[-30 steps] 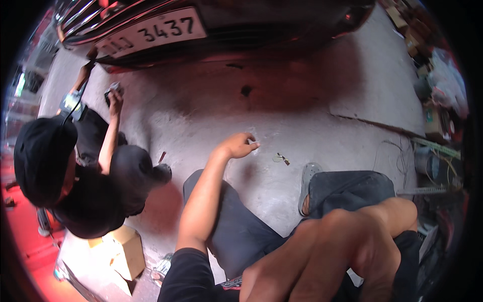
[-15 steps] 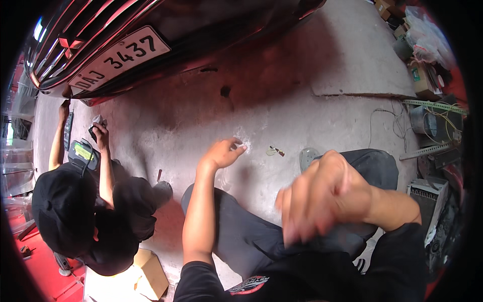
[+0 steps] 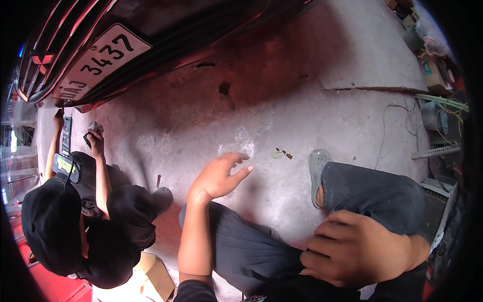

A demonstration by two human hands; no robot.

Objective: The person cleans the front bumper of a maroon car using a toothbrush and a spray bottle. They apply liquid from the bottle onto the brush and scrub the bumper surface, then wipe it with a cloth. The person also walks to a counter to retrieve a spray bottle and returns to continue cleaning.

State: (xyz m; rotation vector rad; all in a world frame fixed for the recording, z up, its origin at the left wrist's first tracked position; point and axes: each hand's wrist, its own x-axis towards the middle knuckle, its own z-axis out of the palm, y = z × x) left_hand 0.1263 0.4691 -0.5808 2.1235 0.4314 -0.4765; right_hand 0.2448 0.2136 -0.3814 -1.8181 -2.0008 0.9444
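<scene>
My left hand (image 3: 219, 176) hangs just above the concrete floor (image 3: 312, 116), fingers loosely spread and slightly curled, its grip closed on nothing. The fingertips point toward a small pale patch on the floor and, a little beyond it, a small metal piece (image 3: 282, 153) that looks like a clip or key; it is too small to tell which. The piece lies on the bare concrete, apart from the fingers and just beside the toe of my grey clog (image 3: 317, 173). My right hand (image 3: 359, 249) rests low near my knee against my dark trousers, fingers curled in; I cannot tell whether that grip encloses anything.

I judge this to be the reach toward the small piece on the floor, with contact not yet made. The next move calls for carrying the left hand forward and to the right, past the pale patch, then bringing thumb and forefinger down for a fine pinch, since the piece lies flat.

Further out, a co-worker in black (image 3: 75, 221) crouches at my left, hands near the front bumper of a dark car (image 3: 151, 45). A cardboard box (image 3: 153, 274) sits by my left elbow.
</scene>
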